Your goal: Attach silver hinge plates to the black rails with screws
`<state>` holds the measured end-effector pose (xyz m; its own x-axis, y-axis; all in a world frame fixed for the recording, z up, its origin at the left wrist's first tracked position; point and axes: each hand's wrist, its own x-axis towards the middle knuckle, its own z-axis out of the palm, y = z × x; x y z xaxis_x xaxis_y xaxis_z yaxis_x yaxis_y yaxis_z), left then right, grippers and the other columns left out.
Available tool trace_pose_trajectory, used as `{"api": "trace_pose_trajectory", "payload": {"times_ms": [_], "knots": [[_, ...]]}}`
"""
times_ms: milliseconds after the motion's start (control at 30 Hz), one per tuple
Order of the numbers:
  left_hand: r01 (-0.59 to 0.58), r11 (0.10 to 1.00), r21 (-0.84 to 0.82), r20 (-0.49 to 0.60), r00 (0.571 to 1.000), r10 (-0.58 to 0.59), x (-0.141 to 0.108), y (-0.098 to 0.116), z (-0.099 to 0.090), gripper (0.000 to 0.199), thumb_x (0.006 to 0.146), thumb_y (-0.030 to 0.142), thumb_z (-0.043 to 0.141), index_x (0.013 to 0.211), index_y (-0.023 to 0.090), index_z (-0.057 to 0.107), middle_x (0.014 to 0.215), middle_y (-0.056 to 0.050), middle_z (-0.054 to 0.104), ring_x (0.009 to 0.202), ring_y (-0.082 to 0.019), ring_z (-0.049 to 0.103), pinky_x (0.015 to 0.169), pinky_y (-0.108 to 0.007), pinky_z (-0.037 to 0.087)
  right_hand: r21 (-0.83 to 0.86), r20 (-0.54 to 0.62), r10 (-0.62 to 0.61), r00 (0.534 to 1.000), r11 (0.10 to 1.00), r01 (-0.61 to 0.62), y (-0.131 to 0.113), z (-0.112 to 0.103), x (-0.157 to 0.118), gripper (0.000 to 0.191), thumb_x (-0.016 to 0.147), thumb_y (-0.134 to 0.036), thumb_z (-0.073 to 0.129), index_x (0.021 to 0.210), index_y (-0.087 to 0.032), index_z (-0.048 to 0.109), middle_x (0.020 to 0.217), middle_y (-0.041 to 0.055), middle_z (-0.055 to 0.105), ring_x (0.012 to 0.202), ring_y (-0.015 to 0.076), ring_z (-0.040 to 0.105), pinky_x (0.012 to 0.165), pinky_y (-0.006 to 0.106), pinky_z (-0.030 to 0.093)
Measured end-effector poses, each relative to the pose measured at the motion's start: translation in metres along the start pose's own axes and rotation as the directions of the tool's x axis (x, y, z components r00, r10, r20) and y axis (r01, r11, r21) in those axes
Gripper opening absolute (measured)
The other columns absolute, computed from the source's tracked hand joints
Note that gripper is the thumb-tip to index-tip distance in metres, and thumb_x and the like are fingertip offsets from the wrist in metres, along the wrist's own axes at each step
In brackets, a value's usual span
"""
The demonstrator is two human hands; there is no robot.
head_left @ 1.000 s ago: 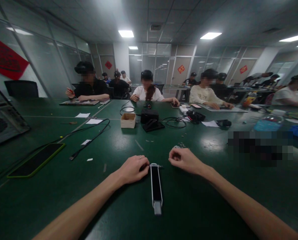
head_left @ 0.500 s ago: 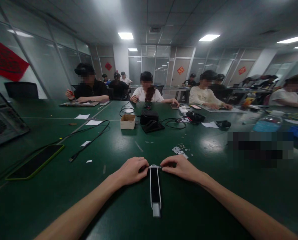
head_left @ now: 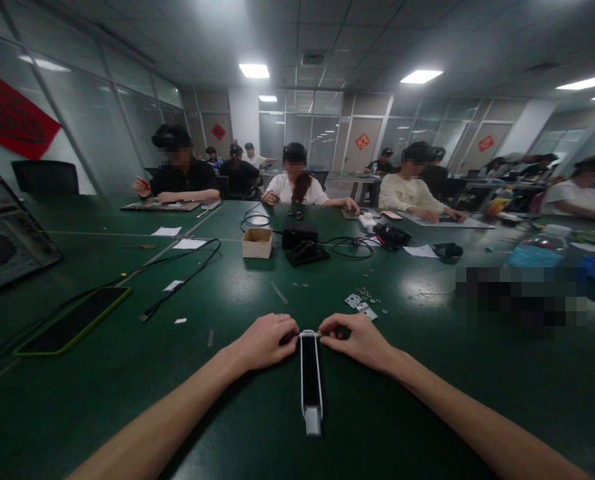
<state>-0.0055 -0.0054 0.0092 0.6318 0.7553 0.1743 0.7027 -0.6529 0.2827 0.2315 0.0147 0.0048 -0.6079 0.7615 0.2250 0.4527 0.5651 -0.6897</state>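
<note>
A long, narrow metal frame with a dark middle lies on the green table, its light end piece toward me. At its far end, my left hand pinches the left side, fingertips closed against a small part too hidden to name. My right hand is at the right side of the same end, thumb and forefinger pinched on a small pin-like part that sticks out there. Beyond my right hand lie small metal plates and several little rings or nuts.
A phone with a green edge and a black cable lie at left. Farther off are a small open box, a black device and a bottle. Several people sit across the table.
The fingers of my right hand have moved slightly closer to the frame's far end. The camera view has shifted a little; my left hand keeps its place at the frame.
</note>
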Motion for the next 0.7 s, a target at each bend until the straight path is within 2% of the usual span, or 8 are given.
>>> {"api": "trace_pose_trajectory", "payload": {"times_ms": [167,300,533,700], "knots": [[-0.015,1.000,0.006,-0.009,1.000,0.015,0.0000,0.0009,-0.0011,0.011,0.087,0.020,0.049,0.088,0.016,0.060,0.080,-0.002,0.060,0.070,-0.015,0.055,0.065,-0.025,0.041,-0.054,0.006,-0.031,0.999,0.998,0.032,0.0024,0.0034,0.0000,0.019,0.082,-0.029,0.063,0.096,-0.018,0.067,0.088,0.0029,0.068,0.073,0.0137,0.061,0.065,0.026,0.050],[-0.005,1.000,0.005,-0.002,1.000,0.005,-0.0002,0.0012,-0.0016,0.011,0.088,0.019,0.049,0.088,0.016,0.060,0.081,-0.002,0.061,0.070,-0.015,0.055,0.065,-0.025,0.041,-0.098,0.014,-0.051,0.999,0.994,0.052,0.0042,0.0028,0.0004,0.018,0.082,-0.031,0.062,0.093,-0.017,0.068,0.086,0.0031,0.067,0.072,0.0137,0.060,0.064,0.026,0.049],[0.009,1.000,0.005,0.007,1.000,-0.009,0.0006,0.0039,-0.0035,0.010,0.087,0.018,0.051,0.088,0.016,0.061,0.079,-0.002,0.060,0.069,-0.015,0.055,0.063,-0.024,0.040,-0.109,-0.004,-0.049,0.999,0.993,0.048,0.0059,0.0044,0.0003,0.014,0.081,-0.029,0.062,0.088,-0.017,0.067,0.080,0.0019,0.066,0.069,0.0130,0.059,0.062,0.025,0.047],[0.002,1.000,-0.002,-0.003,1.000,-0.002,0.0000,0.0028,-0.0027,0.010,0.087,0.019,0.051,0.088,0.016,0.060,0.079,-0.002,0.060,0.070,-0.015,0.055,0.066,-0.025,0.041,-0.100,0.015,-0.058,0.998,0.993,0.059,0.0069,0.0051,0.0001,0.017,0.083,-0.029,0.061,0.094,-0.017,0.066,0.087,0.0025,0.066,0.072,0.0132,0.059,0.064,0.025,0.047]]}}
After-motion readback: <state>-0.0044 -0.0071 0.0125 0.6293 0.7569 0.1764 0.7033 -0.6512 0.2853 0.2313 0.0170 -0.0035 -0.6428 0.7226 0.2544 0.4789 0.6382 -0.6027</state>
